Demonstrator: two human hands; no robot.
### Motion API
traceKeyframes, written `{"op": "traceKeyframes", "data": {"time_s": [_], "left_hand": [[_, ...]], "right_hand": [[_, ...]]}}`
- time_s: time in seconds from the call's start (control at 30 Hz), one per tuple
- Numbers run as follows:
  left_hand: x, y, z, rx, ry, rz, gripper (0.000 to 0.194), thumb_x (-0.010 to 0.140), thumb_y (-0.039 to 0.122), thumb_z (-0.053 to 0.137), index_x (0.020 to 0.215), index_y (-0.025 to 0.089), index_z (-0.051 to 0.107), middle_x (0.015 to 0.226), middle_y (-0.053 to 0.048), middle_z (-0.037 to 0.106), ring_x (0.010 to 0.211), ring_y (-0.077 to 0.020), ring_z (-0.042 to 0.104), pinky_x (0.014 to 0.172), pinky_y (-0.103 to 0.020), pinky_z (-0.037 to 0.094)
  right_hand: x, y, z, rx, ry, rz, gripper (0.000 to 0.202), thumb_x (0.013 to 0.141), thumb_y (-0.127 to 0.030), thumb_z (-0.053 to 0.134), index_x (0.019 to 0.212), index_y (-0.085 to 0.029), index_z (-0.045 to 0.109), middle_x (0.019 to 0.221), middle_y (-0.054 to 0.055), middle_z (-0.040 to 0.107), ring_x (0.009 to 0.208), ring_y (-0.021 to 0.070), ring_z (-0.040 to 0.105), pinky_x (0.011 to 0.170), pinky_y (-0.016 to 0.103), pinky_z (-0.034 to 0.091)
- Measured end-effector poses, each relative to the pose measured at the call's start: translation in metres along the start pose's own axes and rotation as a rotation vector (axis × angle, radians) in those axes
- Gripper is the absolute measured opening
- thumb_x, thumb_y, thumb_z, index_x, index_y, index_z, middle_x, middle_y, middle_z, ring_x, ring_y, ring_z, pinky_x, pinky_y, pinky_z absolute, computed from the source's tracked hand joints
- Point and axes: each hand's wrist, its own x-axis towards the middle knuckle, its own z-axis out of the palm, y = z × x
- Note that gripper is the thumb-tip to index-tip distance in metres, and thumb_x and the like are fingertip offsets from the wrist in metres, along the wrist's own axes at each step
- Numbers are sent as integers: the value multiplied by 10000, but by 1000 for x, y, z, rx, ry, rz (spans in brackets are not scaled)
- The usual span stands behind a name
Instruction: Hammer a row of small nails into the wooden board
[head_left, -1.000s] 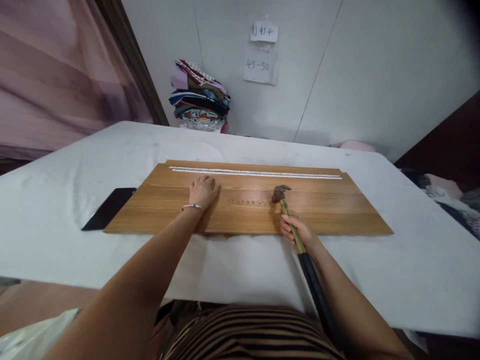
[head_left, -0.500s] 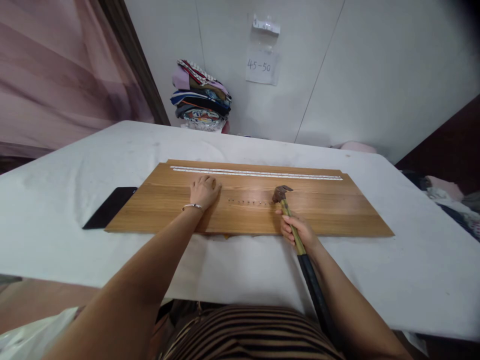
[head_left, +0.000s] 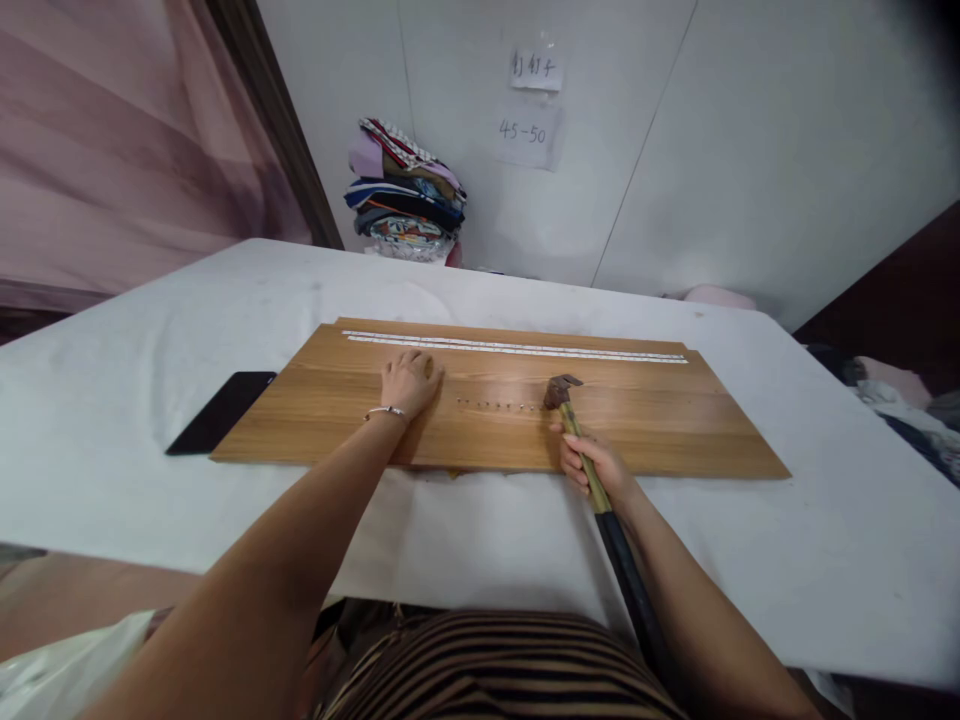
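Note:
My right hand [head_left: 592,468] is wrapped round the handle of a claw hammer [head_left: 556,392], just below its rusty head. The head is at the right end of a row of small nails [head_left: 498,405] in a wooden board [head_left: 667,425]; whether it touches a nail I cannot tell. My left hand [head_left: 409,382] rests on the board left of the row, fingers stretched out and a bracelet at the wrist. Two white measuring strips [head_left: 517,348] run along the board's far side.
A black flat object [head_left: 217,415] lies partly under the board's left end on the white-covered table [head_left: 750,560]. Folded clothes [head_left: 409,195] are stacked by the wall beyond the far edge. Handwritten papers [head_left: 523,135] hang on the wall, and a pink curtain [head_left: 135,150] hangs left.
The hammer head has dipped very slightly toward the board at the row's right end. My left hand has stayed in place. The view has shifted a little.

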Motion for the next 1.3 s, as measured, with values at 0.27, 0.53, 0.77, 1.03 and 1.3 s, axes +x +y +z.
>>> {"op": "traceKeyframes", "data": {"time_s": [0.27,0.53,0.77,1.03,1.3], "left_hand": [[2,-1,1,-11,-2,6,418,968,425,462,1243,216,697,1464,-118,608,1370,-333,506,1150,-500,375],[2,-3,2,0,-6,9,422,973,424,453,1238,204,697,1475,-122,599,1379,-332,500,1153,-502,376],[0,0,-1,-1,-2,5,409,969,426,457,1228,225,701,1461,-113,611,1369,-330,508,1139,-497,391],[0,1,-2,-13,-4,-2,414,964,421,462,1233,217,702,1463,-120,607,1370,-337,506,1145,-502,382],[0,0,0,-24,2,1,415,966,422,452,1245,234,693,1465,-112,605,1385,-329,490,1158,-499,365]], "right_hand": [[0,0,-1,3,-11,-21,414,776,-419,771,1099,-210,618,523,-121,435,334,75,333,285,190,251],[0,-3,1,8,5,-6,428,759,-425,778,1089,-214,607,522,-125,424,337,74,325,289,188,241],[0,-3,3,1,31,12,447,722,-441,798,1058,-207,619,513,-126,434,332,72,321,287,190,240],[0,-1,2,-5,29,-5,442,751,-437,785,1089,-207,618,522,-123,429,338,78,331,288,195,237],[0,-2,1,-5,15,-4,431,745,-436,789,1070,-208,620,516,-123,437,331,71,328,292,186,249]]}}
